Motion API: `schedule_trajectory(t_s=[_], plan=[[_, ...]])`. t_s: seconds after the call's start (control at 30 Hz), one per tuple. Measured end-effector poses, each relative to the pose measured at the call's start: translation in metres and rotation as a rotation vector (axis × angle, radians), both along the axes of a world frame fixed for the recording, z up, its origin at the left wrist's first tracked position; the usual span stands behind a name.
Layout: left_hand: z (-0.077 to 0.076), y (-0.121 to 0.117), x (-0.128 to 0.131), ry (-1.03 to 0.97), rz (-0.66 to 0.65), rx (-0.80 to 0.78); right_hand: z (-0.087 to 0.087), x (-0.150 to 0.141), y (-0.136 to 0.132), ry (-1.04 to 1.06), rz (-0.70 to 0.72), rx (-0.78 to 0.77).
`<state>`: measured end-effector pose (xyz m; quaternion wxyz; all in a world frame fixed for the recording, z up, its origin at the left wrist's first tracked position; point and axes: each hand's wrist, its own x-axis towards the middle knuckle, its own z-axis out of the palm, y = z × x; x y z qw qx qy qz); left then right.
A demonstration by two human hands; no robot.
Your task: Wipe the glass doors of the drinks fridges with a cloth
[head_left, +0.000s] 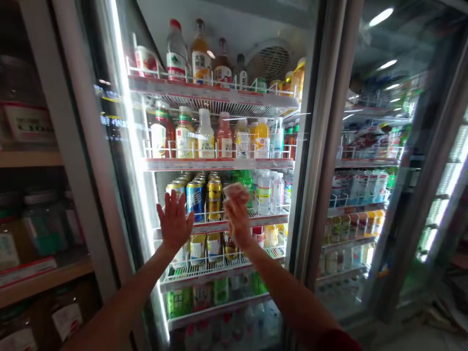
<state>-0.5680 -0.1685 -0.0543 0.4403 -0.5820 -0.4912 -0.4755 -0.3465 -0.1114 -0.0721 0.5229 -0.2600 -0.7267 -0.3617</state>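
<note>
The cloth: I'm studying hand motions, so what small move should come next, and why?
Probably a short sweep of the cloth across the glass. The right hand holds it, crumpled, up at the glass; the left hand is empty, palm forward, seemingly able to brace. Whether the cloth touches the glass, I cannot tell.

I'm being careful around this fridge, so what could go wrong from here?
The left hand, open and seemingly against the glass door, may leave prints.

The pale cloth is bunched in the right hand, so it might touch the glass unevenly and leave streaks.

Glare from the bright light strip could make any marks hard to spot.
</note>
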Motion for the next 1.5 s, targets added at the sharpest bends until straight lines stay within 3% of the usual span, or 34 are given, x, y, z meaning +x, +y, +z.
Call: schedule_trajectory(t_s=[0.07,0.1,0.2,0.27,0.3,0.37,0.43,0.5,0.57,0.67,0.7,0.73,0.77,0.8,0.9,0.93,0.97,1.03,1.13,1.17,1.23,1.37,1.4,1.43,1.5], plan=[[-0.004,-0.004,-0.005,0.029,-0.001,-0.011,-0.013,-0.009,-0.008,-0.125,0.005,0.034],[-0.007,-0.007,-0.009,0.051,0.005,-0.024,-0.012,0.001,-0.006,-0.078,-0.033,0.051],[-0.018,-0.012,-0.017,0.102,0.03,-0.069,0.01,0.058,0.016,0.351,-0.234,0.024],[-0.022,-0.011,-0.018,0.102,0.047,-0.082,0.019,0.08,0.029,0.589,-0.257,-0.021],[-0.023,-0.01,-0.018,0.098,0.05,-0.084,0.015,0.079,0.03,0.606,-0.224,-0.027],[-0.023,-0.01,-0.016,0.09,0.052,-0.094,-0.007,0.055,0.021,0.384,-0.098,-0.028],[-0.024,-0.012,-0.017,0.095,0.042,-0.117,-0.035,0.019,0.003,-0.09,0.035,-0.009],[-0.03,-0.021,-0.022,0.109,0.044,-0.15,-0.045,-0.008,-0.012,-0.494,0.125,0.037],[-0.045,-0.033,-0.033,0.108,0.075,-0.182,-0.02,-0.02,-0.016,-0.547,0.149,0.047],[-0.077,-0.052,-0.054,0.03,0.167,-0.222,0.043,-0.032,-0.006,-0.151,0.11,-0.057],[-0.089,-0.058,-0.06,-0.001,0.196,-0.241,0.055,-0.039,-0.004,-0.091,0.118,-0.081],[-0.1,-0.063,-0.065,-0.025,0.222,-0.264,0.056,-0.048,-0.004,-0.103,0.137,-0.091],[-0.111,-0.068,-0.069,-0.044,0.244,-0.292,0.045,-0.058,-0.006,-0.191,0.164,-0.084],[-0.12,-0.072,-0.072,-0.055,0.261,-0.325,0.024,-0.067,-0.011,-0.33,0.198,-0.053],[-0.144,-0.083,-0.074,-0.078,0.285,-0.411,-0.063,-0.084,-0.028,-0.663,0.272,0.123],[-0.149,-0.086,-0.074,-0.086,0.287,-0.431,-0.082,-0.086,-0.032,-0.709,0.299,0.154],[-0.152,-0.088,-0.072,-0.091,0.286,-0.442,-0.09,-0.087,-0.032,-0.731,0.323,0.186],[-0.154,-0.091,-0.07,-0.109,0.291,-0.444,-0.074,-0.09,-0.029,-0.685,0.329,0.164],[-0.147,-0.09,-0.066,-0.182,0.319,-0.426,-0.018,-0.104,-0.021,-0.505,0.266,0.008],[-0.145,-0.09,-0.065,-0.211,0.331,-0.418,-0.01,-0.109,-0.02,-0.483,0.252,-0.027],[-0.141,-0.089,-0.063,-0.239,0.342,-0.409,-0.022,-0.114,-0.024,-0.529,0.258,-0.029],[-0.139,-0.091,-0.057,-0.146,0.308,-0.404,-0.093,-0.092,-0.032,-0.724,0.318,0.1],[-0.139,-0.092,-0.054,-0.112,0.291,-0.4,-0.097,-0.083,-0.03,-0.74,0.322,0.118],[-0.138,-0.092,-0.05,-0.084,0.274,-0.391,-0.09,-0.073,-0.026,-0.734,0.311,0.116],[-0.133,-0.091,-0.038,-0.043,0.25,-0.364,-0.051,-0.053,-0.016,-0.654,0.256,0.055]])
